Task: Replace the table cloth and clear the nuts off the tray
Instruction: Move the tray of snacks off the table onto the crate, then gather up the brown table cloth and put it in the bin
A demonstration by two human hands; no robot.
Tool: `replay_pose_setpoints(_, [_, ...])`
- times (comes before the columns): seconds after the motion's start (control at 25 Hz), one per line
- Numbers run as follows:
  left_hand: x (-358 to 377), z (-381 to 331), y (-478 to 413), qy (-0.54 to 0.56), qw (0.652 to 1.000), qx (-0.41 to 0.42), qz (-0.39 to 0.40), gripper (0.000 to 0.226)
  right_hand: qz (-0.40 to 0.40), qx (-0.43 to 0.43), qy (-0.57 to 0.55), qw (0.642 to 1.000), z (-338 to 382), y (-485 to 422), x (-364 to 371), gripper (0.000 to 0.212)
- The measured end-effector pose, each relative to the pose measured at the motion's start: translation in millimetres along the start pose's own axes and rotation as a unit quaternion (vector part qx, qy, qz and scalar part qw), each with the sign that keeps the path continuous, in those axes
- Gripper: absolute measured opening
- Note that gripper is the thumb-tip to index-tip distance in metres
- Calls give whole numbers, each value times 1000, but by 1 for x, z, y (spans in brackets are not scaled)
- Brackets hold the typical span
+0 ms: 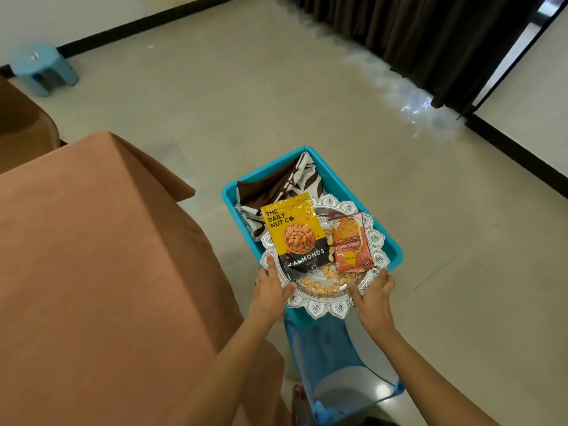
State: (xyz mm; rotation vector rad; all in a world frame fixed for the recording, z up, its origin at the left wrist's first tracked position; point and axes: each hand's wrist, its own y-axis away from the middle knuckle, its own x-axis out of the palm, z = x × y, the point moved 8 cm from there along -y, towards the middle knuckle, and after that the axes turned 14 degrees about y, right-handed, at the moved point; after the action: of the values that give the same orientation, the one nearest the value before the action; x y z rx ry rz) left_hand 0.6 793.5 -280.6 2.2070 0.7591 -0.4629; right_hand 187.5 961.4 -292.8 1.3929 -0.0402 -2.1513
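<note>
A round silver tray [329, 309] with a scalloped rim rests across a blue plastic tub [393, 247] on the floor. On the tray lie a yellow-and-black almonds packet [295, 235], a red snack packet [352, 241] and several loose nuts [322, 282]. My left hand [270, 287] grips the tray's left rim, and my right hand [373, 295] grips its near right rim. A folded brown-and-white cloth [282, 186] lies in the tub behind the tray. A brown table cloth [92, 241] covers the table at left.
A blue stool [43, 67] stands far left by the wall. Dark curtains [430, 41] hang at the back right. A blue plastic stand [332, 364] sits under the tub near my feet. Tiled floor [246, 103] stretches ahead.
</note>
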Motion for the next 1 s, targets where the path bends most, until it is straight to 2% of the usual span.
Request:
replay_pose_setpoints(0.12, [-29,-20,11,-14,999,32,-21,87,-43,27,38,998,26,12,-23,92])
replay_pose_setpoints(0.28, [-95,-41,59,-30,986,139,-82,77,-65,-119,29,990,117,47,-33,87])
replay_pose_setpoints(0.4, [-152,-13,108,-65,977,152,-138,72,-29,-227,40,973,200,95,-13,83])
replay_pose_setpoints(0.56, [-223,80,188,-51,968,77,-232,64,34,-388,60,919,294,187,26,77])
replay_pose_setpoints(0.68, [-261,173,257,-55,954,-12,-296,67,57,-458,137,877,326,236,60,79])
replay_pose_setpoints(0.76, [-286,239,304,-41,935,-76,-343,94,67,-465,183,864,335,262,85,83])
replay_pose_setpoints(0.84, [-298,301,342,-25,920,-124,-372,121,90,-453,196,865,336,281,112,88])
replay_pose_setpoints(0.92, [-302,347,369,-27,908,-170,-381,121,90,-429,236,867,333,291,138,92])
replay_pose_setpoints(1.0, [-303,382,386,-21,898,-210,-387,114,51,-413,282,865,336,300,157,99])
